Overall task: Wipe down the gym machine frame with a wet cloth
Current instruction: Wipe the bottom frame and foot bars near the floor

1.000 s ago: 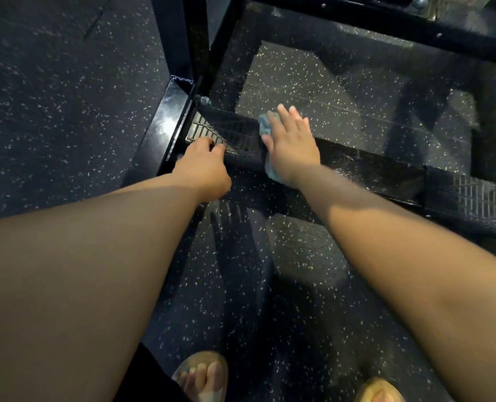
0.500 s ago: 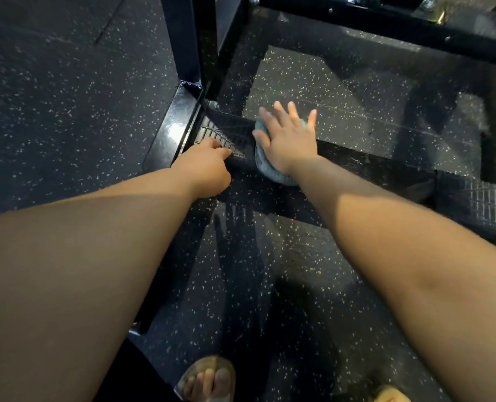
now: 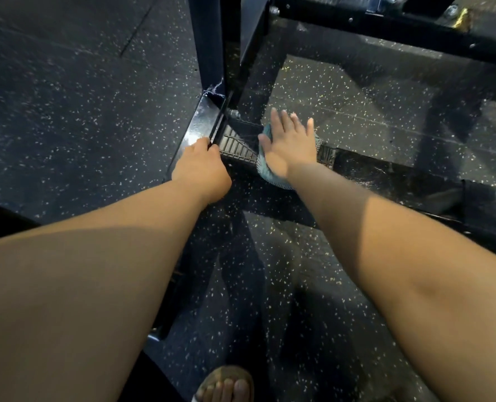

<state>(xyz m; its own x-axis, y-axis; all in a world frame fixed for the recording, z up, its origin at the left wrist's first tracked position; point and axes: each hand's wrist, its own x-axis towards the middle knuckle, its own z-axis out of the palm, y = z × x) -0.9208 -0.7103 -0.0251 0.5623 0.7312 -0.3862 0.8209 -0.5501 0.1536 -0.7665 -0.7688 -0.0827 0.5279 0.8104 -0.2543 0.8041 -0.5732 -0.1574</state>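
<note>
My right hand [image 3: 290, 143], fingers spread flat, presses a blue-green cloth [image 3: 265, 171] onto the low bar of the gym machine frame [image 3: 386, 177], toward 12 o'clock. At the cloth's 9 o'clock, my left hand [image 3: 202, 166] curls its fingers over the frame's edge.

I see my left forearm [image 3: 96, 271] and right forearm [image 3: 400, 256] bare along their whole visible length, left hand [image 3: 202, 169] and right hand [image 3: 290, 143] bare too, tan open-toed sandal [image 3: 226, 377] on one foot, black clothing [image 3: 159, 378] beside it
</note>
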